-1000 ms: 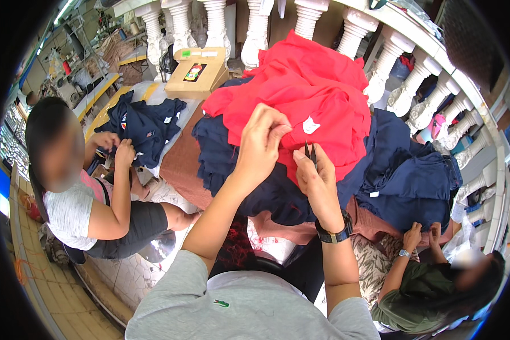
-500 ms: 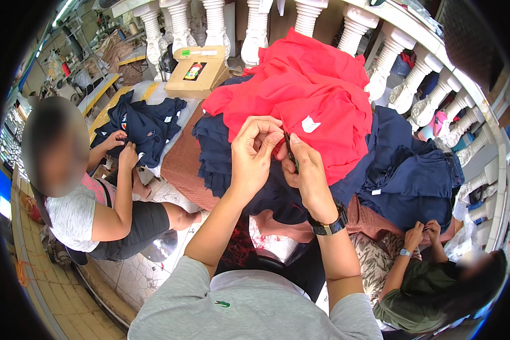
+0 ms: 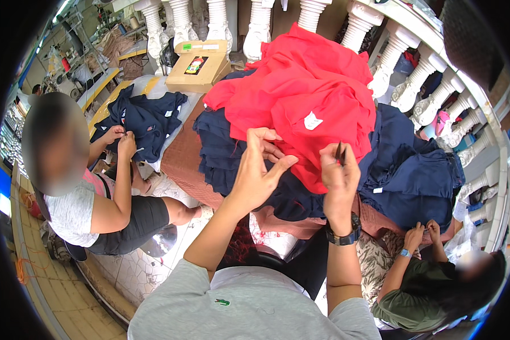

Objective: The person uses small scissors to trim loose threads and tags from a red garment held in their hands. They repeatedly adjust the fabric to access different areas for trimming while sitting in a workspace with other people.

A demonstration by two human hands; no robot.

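A red garment (image 3: 306, 79) with a white label lies heaped in front of me, on top of a stack of folded navy garments (image 3: 216, 148). My left hand (image 3: 256, 173) is at the near edge of the red cloth, its thumb stretched away from the curled fingers. Red fabric shows behind those fingers; I see nothing gripped in them. To the right, my right hand (image 3: 340, 175) is closed around small dark thread snips (image 3: 339, 152), whose two narrow points stick up above the fingers. The rest of the snips is hidden in the palm.
More navy garments (image 3: 408, 178) are piled on the right. A cardboard box (image 3: 195, 73) stands at the back left, before white balusters (image 3: 218, 25). One person at the left handles a navy shirt (image 3: 144, 122); another person (image 3: 416, 283) sits at the lower right.
My hands have moved apart. The right hand with the snips has shifted right, off the spot where both met, and the left thumb has spread from its fingers.
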